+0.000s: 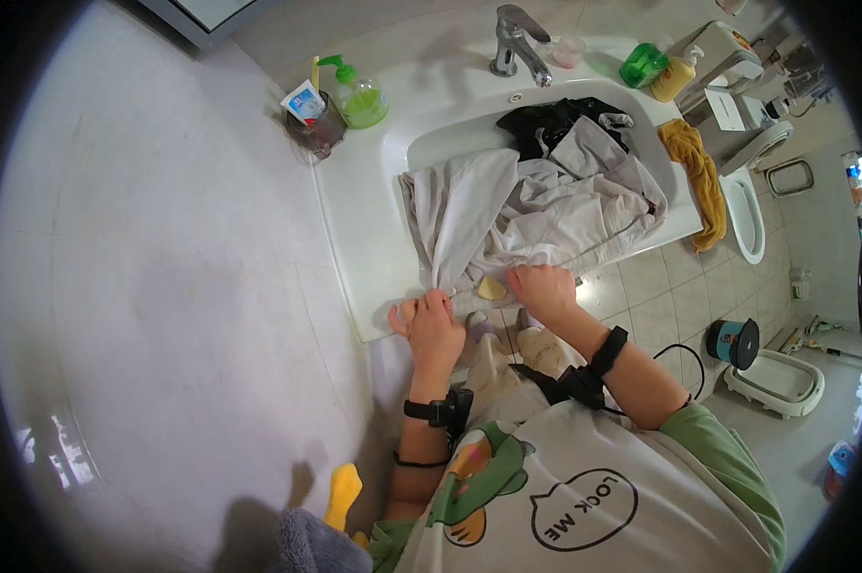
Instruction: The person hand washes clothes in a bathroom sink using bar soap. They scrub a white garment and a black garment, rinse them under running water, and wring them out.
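Observation:
A light grey-white garment (574,208) lies bunched across the white washbasin (352,236), with a black cloth (560,122) behind it under the faucet (517,43). At the basin's front edge my left hand (431,326) pinches a gathered part of the light garment. My right hand (545,290) is closed on the garment's near edge, to the right; its fingertips are hidden. Between the hands a small pale yellow piece, perhaps soap (492,288), rests on the cloth.
A green pump bottle (361,104) and a cup with a tube (320,129) stand at the back left corner. At the back right are a green bottle (643,66) and a yellow pump bottle (676,75). A mustard towel (696,179) hangs over the right edge.

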Demonstrator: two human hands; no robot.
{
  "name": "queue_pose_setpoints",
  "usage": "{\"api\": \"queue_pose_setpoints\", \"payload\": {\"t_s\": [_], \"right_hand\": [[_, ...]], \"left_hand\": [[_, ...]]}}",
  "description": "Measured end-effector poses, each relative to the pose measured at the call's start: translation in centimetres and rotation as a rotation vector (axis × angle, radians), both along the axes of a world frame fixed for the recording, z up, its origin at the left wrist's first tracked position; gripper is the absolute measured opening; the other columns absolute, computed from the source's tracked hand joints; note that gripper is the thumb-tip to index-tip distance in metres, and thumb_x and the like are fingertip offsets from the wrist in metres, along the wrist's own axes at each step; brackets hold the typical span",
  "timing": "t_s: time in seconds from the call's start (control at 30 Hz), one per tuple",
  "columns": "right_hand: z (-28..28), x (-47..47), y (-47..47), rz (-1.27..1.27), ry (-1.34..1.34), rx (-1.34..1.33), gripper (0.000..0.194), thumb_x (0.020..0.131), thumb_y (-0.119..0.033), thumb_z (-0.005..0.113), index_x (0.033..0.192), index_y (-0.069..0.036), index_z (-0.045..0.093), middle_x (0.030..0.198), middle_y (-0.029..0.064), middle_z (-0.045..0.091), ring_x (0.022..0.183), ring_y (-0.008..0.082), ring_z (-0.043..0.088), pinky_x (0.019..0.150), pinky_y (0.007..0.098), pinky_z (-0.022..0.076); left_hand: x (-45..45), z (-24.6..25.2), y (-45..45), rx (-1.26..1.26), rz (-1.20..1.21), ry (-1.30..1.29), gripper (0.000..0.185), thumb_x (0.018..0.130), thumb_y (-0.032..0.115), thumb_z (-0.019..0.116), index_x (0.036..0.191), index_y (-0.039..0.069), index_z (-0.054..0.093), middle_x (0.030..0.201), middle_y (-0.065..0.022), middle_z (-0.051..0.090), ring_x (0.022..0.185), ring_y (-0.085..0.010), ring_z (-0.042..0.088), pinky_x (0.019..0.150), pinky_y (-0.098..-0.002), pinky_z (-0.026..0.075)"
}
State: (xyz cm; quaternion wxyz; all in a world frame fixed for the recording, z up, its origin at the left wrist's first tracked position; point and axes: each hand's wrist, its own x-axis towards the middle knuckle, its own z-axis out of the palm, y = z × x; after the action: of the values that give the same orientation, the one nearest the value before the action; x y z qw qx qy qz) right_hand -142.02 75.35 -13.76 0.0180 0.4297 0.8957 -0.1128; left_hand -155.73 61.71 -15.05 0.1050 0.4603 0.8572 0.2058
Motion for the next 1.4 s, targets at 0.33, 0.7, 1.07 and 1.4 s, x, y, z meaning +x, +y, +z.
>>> {"api": "queue_pose_setpoints", "payload": {"t_s": [0.33, 0.7, 1.07, 1.4], "right_hand": [[-1.2, -1.6, -2.1, 0.262, 0.134, 0.114, 0.026, 0.091, -0.036, 0.054, 0.093, -0.011, 0.047, 0.076, 0.0079, 0.057, 0.052, 0.0308, 0.062, 0.046, 0.0405, 0.0499], [-0.8, -3.4, -2.9, 0.288, 0.155, -0.153, 0.023, 0.091, -0.025, 0.054, 0.092, -0.004, 0.045, 0.070, 0.0137, 0.065, 0.060, 0.0321, 0.065, 0.049, 0.0406, 0.0513], [1.0, -4.3, -1.8, 0.057, 0.339, -0.465, 0.031, 0.085, -0.016, 0.057, 0.105, 0.004, 0.045, 0.076, 0.0202, 0.064, 0.072, 0.0405, 0.063, 0.066, 0.0494, 0.0498], [2.1, -1.1, -1.4, 0.034, 0.191, -0.388, 0.028, 0.082, -0.009, 0.058, 0.105, -0.001, 0.044, 0.073, 0.0210, 0.062, 0.075, 0.0445, 0.061, 0.068, 0.0520, 0.0471]], "left_hand": [[0.3, -0.6, -0.1, 0.056, 0.043, -0.017, 0.005, 0.088, 0.011, 0.052, 0.093, 0.013, 0.053, 0.092, -0.0031, 0.059, 0.101, -0.0270, 0.045, 0.103, -0.0542, 0.016], [0.2, -1.0, -0.1, 0.042, 0.046, -0.009, 0.008, 0.088, 0.014, 0.053, 0.095, 0.010, 0.055, 0.094, -0.0055, 0.060, 0.102, -0.0280, 0.046, 0.101, -0.0534, 0.019], [0.2, -0.9, 0.0, 0.022, 0.069, -0.033, 0.009, 0.089, 0.018, 0.052, 0.095, 0.012, 0.056, 0.097, -0.0052, 0.062, 0.106, -0.0278, 0.046, 0.102, -0.0536, 0.018], [0.4, -1.1, 0.0, 0.024, 0.093, -0.098, 0.008, 0.090, 0.016, 0.050, 0.097, 0.013, 0.055, 0.100, -0.0031, 0.061, 0.106, -0.0276, 0.045, 0.105, -0.0525, 0.014]]}}
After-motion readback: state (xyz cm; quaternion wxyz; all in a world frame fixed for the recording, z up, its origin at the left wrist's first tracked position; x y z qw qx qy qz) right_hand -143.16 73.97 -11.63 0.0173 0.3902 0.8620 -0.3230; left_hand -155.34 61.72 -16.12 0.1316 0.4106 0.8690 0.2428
